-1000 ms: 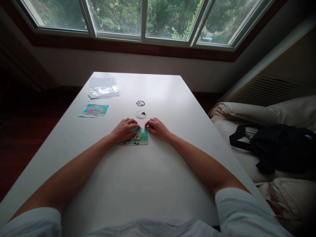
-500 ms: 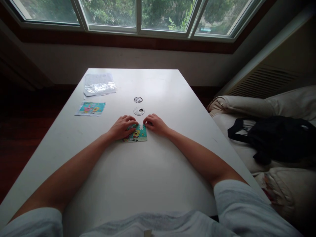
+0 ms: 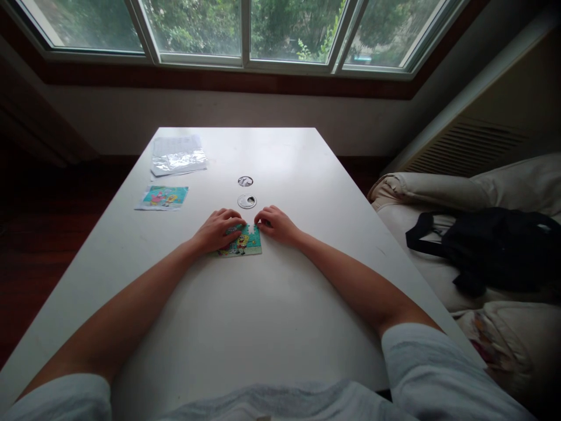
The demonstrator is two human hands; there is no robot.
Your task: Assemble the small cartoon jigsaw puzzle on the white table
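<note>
1. The puzzle [image 3: 248,246] lies flat on the worktop [image 3: 280,310], at the clock's centre for these directions, with 12 towards the window [image 3: 289,41]
2. It looks nearly whole: the lower edge and right side are joined, and a jagged gap [image 3: 251,230] shows at about 1 o'clock; the part at 10 o'clock is hidden under a hand, so more may be missing there
3. What seems left is the gap; no loose piece shows clearly on the worktop
4. The left hand [image 3: 220,230] lies over the puzzle's 10 o'clock side, its grip fairly wide, thumb and forefinger apart with printed surface between them
5. The right hand [image 3: 276,224] is at 2 o'clock, fingers curled at the puzzle's upper corner; its grip looks narrow, but whether it holds a piece I cannot tell
6. At 10 o'clock lies a card [image 3: 163,198] with a similar cartoon, apparently SpongeBob and a pink figure, maybe the guide
7. Further off, towards 11, lies a clear packet [image 3: 179,156]; two discs [image 3: 246,201] sit at 12
8. No brand or label can be read; any print on the card, packet or discs is too small
</note>
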